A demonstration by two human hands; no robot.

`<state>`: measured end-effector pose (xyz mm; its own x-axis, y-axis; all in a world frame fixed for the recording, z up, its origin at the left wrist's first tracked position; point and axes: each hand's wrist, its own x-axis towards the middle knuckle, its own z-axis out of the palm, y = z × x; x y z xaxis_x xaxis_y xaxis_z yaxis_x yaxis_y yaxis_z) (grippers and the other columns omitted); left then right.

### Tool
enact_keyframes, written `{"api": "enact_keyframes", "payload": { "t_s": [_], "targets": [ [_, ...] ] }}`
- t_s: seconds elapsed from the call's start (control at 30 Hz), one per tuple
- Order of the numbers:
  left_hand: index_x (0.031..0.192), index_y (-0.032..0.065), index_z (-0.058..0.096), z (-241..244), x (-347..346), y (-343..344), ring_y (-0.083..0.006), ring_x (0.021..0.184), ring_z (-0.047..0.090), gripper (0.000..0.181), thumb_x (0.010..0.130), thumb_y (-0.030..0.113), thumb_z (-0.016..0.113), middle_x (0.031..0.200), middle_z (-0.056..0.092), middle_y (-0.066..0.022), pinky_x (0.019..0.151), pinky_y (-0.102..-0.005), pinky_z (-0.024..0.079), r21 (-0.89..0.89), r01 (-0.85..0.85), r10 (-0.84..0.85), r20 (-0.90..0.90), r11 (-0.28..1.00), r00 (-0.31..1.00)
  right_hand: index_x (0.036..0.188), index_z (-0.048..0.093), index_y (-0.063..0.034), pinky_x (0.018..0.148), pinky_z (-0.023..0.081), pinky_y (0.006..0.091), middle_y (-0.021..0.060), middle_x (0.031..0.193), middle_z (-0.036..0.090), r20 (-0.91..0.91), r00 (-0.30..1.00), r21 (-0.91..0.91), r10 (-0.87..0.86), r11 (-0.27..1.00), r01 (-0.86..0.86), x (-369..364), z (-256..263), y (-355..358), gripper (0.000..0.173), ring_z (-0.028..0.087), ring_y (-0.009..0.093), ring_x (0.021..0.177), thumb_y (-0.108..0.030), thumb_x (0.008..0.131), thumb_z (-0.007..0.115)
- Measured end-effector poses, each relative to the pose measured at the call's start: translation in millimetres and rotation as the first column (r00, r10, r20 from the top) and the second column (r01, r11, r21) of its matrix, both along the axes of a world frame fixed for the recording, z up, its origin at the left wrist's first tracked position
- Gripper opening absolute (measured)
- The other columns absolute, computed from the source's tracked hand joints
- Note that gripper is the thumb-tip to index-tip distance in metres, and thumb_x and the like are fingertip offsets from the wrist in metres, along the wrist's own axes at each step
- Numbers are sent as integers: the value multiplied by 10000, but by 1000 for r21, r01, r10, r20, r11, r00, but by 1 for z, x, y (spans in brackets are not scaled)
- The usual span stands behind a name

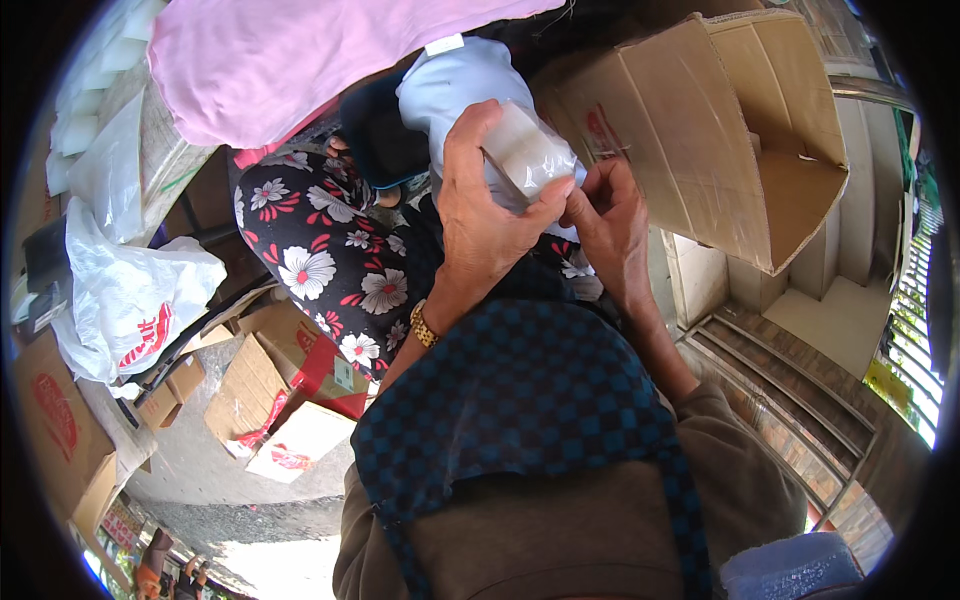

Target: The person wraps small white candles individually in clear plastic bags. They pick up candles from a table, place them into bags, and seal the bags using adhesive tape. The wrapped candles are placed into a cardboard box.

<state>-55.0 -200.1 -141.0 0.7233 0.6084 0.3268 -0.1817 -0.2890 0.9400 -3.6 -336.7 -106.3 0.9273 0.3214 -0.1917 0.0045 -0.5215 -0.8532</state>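
My left hand (484,217), with a gold-coloured bracelet or watch at the wrist, grips a white block (525,150) wrapped in shiny clear plastic. Thumb and fingers clasp it at opposite ends. At the block's lower right corner, my right hand (615,225) has its thumb and curled fingers pinched together, close to my left thumb. It seems to hold the end of the wrapper, though the fingers hide the exact grip. Beneath the block, a pale blue cloth (465,82) bearing a small white tag lies over a dark tray (379,135).
A large open cardboard box (675,135) stands at the right, near metal rails (780,390). At the left are a pink cloth (300,67), a white plastic bag (135,285), clear plastic sheets (112,172) and stacked white blocks (79,127). Opened cartons (247,390) lie on the floor.
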Motion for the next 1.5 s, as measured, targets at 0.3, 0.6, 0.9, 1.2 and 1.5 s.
{"api": "enact_keyframes", "payload": {
  "t_s": [0.3,0.6,0.9,1.2,1.5],
  "targets": [
    [1442,59,350,-17,1,13,-264,1102,617,883,731,151,867,1285,548,-134,940,-392,528,-433,152,-137,65,889,988,1002,509,-33,660,484,248,19,848,564,-132,974,327,186,935,-135,4,-9,-4,198,558,85,735,-26,890,672],
    [1538,90,238,12,-31,49,-298,1209,577,980,820,477,781,1347,529,-194,1010,-463,504,-718,522,-228,472,461,852,1202,514,-36,839,483,303,63,1094,567,1,959,545,282,804,-237,7,45,-8,322,576,145,938,-127,936,672],
    [1493,31,319,52,-31,43,-366,1298,515,973,840,687,622,1429,483,-238,1087,-506,439,-771,494,-146,479,401,866,1392,417,-46,950,489,379,119,1336,485,-8,905,634,426,702,-325,-18,87,8,647,555,236,1151,-297,891,741],
    [1559,73,164,100,-18,50,-254,1276,497,1116,738,284,891,1437,432,-146,1064,-404,433,-316,439,-315,373,841,873,1414,405,-63,1013,465,437,200,1364,477,384,747,103,543,779,-619,21,121,41,856,535,388,1213,-196,699,856],
    [1522,-33,256,95,8,86,-406,1283,505,821,932,376,654,1519,336,-294,1125,-503,328,213,47,-101,251,976,963,1353,513,-156,918,507,449,182,1256,505,787,136,-532,602,773,-346,141,209,115,720,534,383,1116,-128,702,817]
  ]
}}
